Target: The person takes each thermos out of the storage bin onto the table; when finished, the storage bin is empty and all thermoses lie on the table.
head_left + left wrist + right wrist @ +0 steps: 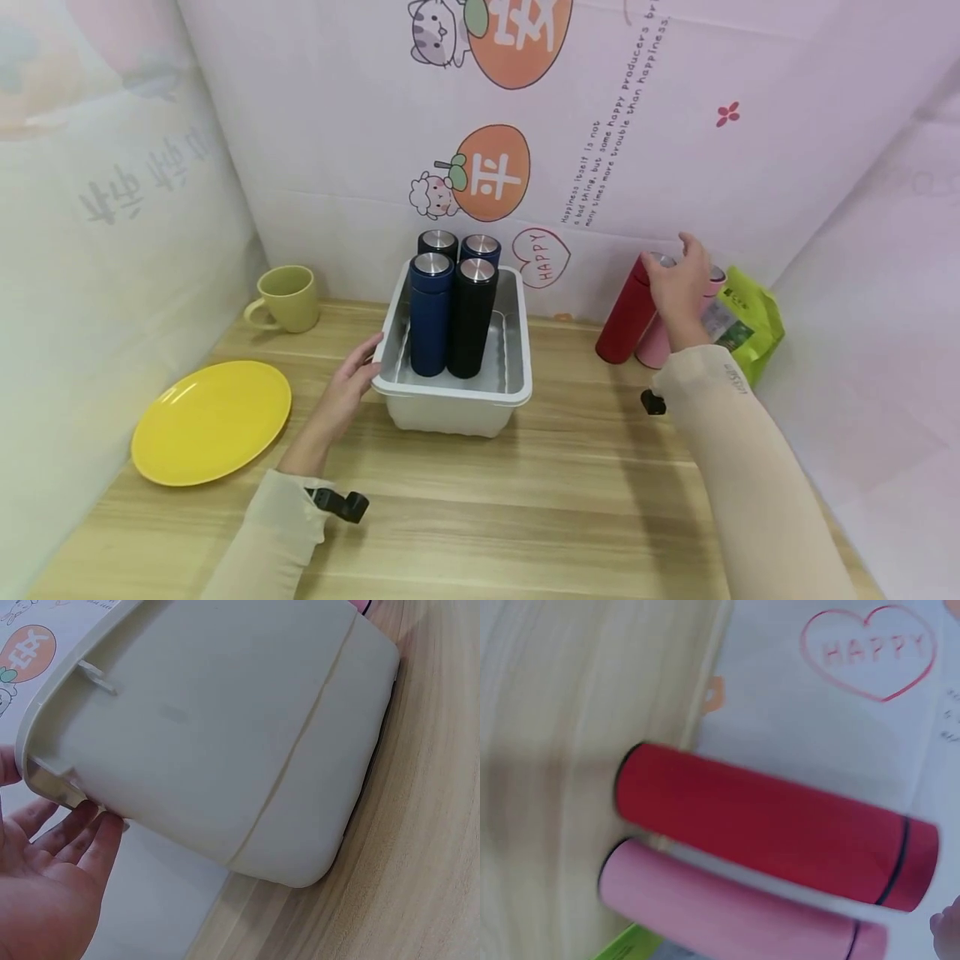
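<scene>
A white plastic bin (450,400) stands mid-table and holds several upright flasks, a dark blue one (430,321) and a black one (472,325) in front. My left hand (348,392) lies at the bin's left rim, and its straight fingers (82,832) touch under the rim of the bin (225,735). My right hand (678,287) hovers with spread fingers at the tops of a red flask (626,321) and a pink flask (654,346) by the back wall. The right wrist view shows the red flask (780,821) and the pink flask (727,915) side by side, with only a fingertip (945,926) at the edge.
A yellow plate (212,421) lies at the front left, and a green mug (288,297) stands behind it. A green bag (750,321) sits right of the pink flask. Printed sheets wall in the wooden table (570,500) on three sides.
</scene>
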The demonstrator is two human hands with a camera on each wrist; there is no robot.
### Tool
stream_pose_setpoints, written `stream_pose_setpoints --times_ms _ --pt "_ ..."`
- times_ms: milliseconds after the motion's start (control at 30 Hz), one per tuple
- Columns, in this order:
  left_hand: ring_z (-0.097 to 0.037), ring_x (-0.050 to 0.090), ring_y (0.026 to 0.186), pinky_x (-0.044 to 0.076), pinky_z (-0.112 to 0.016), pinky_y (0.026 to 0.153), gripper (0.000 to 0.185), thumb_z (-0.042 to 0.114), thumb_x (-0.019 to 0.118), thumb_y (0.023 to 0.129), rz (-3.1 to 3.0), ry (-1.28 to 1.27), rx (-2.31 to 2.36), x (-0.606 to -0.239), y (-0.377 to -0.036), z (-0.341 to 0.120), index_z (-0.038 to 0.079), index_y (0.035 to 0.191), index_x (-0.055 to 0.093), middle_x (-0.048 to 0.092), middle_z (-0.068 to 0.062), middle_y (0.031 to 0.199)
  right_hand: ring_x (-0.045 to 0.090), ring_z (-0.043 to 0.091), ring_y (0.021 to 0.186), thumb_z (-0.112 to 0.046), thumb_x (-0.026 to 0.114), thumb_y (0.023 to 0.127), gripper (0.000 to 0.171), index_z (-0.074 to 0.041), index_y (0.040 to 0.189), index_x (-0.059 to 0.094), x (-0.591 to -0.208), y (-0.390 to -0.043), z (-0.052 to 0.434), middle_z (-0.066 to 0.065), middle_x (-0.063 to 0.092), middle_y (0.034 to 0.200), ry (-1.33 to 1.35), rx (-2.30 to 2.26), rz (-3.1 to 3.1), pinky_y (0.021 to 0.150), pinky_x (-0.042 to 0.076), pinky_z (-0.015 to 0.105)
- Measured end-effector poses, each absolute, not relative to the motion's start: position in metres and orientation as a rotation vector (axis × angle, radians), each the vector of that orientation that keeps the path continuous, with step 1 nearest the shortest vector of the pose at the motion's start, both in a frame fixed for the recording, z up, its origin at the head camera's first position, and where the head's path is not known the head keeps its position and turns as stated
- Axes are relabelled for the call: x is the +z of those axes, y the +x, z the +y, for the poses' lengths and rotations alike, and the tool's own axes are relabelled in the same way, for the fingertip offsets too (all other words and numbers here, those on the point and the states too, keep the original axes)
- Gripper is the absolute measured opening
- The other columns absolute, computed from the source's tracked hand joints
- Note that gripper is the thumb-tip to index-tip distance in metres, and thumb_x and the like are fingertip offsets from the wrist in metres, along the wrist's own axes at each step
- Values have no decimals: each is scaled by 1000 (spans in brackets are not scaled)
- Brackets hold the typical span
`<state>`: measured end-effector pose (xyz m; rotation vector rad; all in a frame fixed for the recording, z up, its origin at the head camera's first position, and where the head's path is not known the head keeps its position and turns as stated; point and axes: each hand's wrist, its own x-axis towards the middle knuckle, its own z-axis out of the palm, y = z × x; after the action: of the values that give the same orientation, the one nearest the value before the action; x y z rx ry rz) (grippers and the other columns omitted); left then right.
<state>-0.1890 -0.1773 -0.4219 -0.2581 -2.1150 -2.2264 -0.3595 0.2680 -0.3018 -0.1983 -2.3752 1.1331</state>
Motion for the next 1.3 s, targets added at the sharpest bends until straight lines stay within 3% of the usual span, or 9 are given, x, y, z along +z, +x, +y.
stream_pose_setpoints --times_ms 200,467,1033,1300 --pt "-33 24 140 23 -49 112 50 6 38 103 -2116 -241 -2224 -421 -189 -178 -3 151 26 23 -21 156 34 16 135 -36 67 91 68 -11 147 39 -290 -354 242 8 38 148 -70 1184 -2284 109 28 25" --pt "-31 25 139 24 -49 112 51 6 39 103 -2119 -233 -2224 -421 -189 -177 -2 151 26 24 -20 155 47 18 126 -21 75 87 60 -2 138 50 -284 -344 193 13 51 137 166 1308 -2124 103 35 20" --pt "-34 25 139 24 -50 111 49 4 39 103 -2090 -235 -2211 -420 -188 -176 -5 150 28 25 -23 154 52 23 121 -16 76 86 57 1 135 50 -295 -317 108 14 53 133 519 1478 -2146 100 42 28" --pt "-33 27 138 25 -49 111 50 6 39 103 -2106 -232 -2193 -423 -188 -176 -4 150 29 26 -21 154 52 24 122 -25 75 88 59 -4 137 50 -310 -314 87 12 52 137 565 1435 -2320 100 43 30"
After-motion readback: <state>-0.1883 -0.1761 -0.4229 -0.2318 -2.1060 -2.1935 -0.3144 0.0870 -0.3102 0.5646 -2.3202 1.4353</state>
